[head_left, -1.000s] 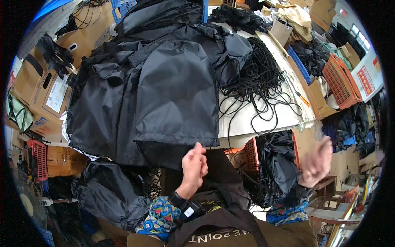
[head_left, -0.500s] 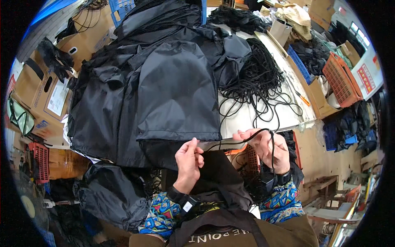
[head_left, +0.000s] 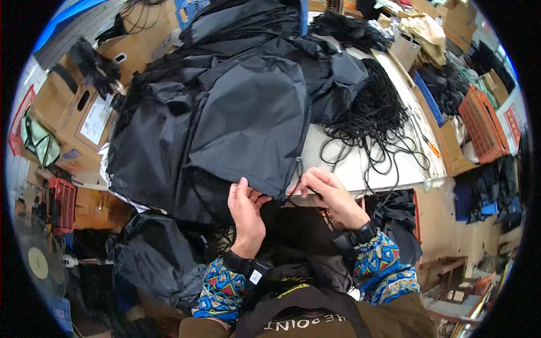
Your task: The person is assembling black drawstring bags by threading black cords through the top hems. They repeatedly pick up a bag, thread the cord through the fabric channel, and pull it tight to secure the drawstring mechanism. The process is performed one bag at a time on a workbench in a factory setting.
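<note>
Here, our left hand [head_left: 246, 217] is half curled, thumb over and fingers under the hem of the black bag [head_left: 248, 118], probably to steady it, while our right hand [head_left: 333, 198] pinches a black cord [head_left: 292, 190] by the bag's corner, presumably for fine control. The bag lies at eleven o'clock from our hands; the cord pile [head_left: 369, 107] sits between one and two on the white table [head_left: 406, 173], seemingly for easy reach. Unlike half a second ago, our right hand is close to the corner and the hem slants.
</note>
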`<state>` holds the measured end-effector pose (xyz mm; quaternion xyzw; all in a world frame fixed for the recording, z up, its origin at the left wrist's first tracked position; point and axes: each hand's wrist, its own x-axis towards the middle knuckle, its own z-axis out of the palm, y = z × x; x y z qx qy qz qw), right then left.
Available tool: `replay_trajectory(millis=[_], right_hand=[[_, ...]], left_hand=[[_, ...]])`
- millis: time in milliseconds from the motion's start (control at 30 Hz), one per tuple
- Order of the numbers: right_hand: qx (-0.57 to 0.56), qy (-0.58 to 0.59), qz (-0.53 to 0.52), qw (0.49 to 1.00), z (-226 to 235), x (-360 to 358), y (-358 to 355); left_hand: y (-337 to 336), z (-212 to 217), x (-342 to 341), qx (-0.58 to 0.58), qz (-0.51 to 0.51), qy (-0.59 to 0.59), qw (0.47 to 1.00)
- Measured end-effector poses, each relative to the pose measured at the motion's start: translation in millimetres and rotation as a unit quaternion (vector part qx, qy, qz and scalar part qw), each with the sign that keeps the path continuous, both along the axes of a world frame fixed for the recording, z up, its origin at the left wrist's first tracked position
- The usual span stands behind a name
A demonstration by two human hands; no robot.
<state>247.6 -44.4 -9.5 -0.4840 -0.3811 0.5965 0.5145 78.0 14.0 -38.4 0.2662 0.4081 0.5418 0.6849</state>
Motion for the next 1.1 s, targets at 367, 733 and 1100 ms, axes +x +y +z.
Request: replay_trajectory(millis=[367,733,1100], right_hand=[[0.015,0.099,-0.073,0.992,-11.7,9.5,-23.3],[0.115,-0.372,-0.130,0.912,-20.2,-32.2,-18.2],[0.171,-0.400,-0.148,0.888,0.0,-27.3,-25.8]], left_hand=[[-20.1,-31.5,15.5,0.044,-0.131,0.157,0.978],[-26.1,0.5,5.3,0.145,-0.133,0.181,0.964],[-22.7,21.5,-1.8,-0.031,-0.180,-0.050,0.982]])
